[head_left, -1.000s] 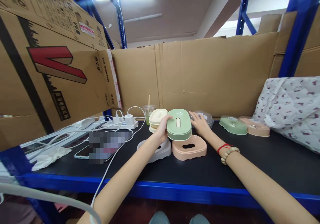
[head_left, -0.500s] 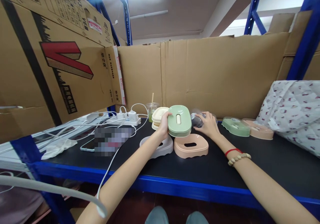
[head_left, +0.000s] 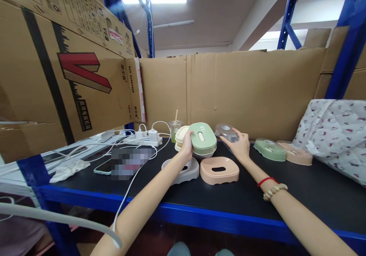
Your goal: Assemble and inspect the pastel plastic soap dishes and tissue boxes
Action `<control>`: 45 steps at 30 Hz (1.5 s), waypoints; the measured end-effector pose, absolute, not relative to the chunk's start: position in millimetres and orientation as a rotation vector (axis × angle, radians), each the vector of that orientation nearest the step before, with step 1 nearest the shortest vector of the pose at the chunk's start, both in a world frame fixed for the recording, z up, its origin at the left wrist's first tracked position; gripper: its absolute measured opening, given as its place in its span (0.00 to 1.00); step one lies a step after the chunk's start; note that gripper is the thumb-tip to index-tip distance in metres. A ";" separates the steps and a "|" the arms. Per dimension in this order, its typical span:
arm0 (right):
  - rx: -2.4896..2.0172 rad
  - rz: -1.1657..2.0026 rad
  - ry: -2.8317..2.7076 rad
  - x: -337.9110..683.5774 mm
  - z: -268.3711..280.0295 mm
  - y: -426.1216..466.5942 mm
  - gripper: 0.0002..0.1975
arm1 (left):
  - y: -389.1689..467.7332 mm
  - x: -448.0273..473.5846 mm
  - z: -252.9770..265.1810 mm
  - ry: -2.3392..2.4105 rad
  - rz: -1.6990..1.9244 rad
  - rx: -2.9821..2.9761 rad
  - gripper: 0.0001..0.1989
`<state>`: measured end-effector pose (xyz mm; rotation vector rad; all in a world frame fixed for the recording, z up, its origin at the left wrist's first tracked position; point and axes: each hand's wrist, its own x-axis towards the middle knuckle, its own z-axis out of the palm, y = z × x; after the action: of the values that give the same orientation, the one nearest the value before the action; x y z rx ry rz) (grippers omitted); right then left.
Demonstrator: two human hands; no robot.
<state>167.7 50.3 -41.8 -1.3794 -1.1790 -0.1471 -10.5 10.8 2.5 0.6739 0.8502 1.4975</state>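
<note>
In my left hand (head_left: 187,146) is a light green soap dish (head_left: 203,138), rounded, with a pale slot in its middle and a whitish rim below. My fingers clasp its left side above the shelf. My right hand (head_left: 240,146) grips a clear plastic lid (head_left: 226,132) with a round label, tilted, just right of the green dish. Beneath them sit a grey slotted piece (head_left: 187,173) and a pink slotted piece (head_left: 219,170), both with wavy lower edges. Cream pieces (head_left: 180,136), stacked, are partly hidden behind my left hand.
Covered green (head_left: 270,149) and pink (head_left: 296,153) dishes stand at right, near a patterned white bag (head_left: 334,134). A cup with a straw (head_left: 174,129), a power strip (head_left: 143,138) with cables and a phone (head_left: 103,167) are left. Cardboard (head_left: 243,92) walls the back.
The clear lid in my right hand has turned so that its labelled top shows. The green dish has tilted slightly and shifted a little left. The camera view has moved slightly.
</note>
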 end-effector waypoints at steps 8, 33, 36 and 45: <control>-1.463 -0.136 -1.202 167.6 -44.1 50.6 0.34 | 12.9 -9.5 0.1 0.790 1.478 0.722 0.10; -1.526 -0.539 -1.595 180.1 -45.5 47.5 0.19 | 12.2 -6.6 -1.0 0.937 1.502 0.695 0.05; -1.537 -0.577 -1.708 183.1 -46.5 49.8 0.18 | 12.0 -6.8 -1.5 0.960 1.499 0.682 0.05; -1.787 -0.672 -1.917 174.7 -44.2 39.5 0.21 | 12.6 -7.2 -2.5 0.957 1.506 0.688 0.04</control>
<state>174.7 39.5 -44.2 -1.7873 -1.9172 -0.6724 -7.2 12.6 -2.5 0.6875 0.9571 1.5056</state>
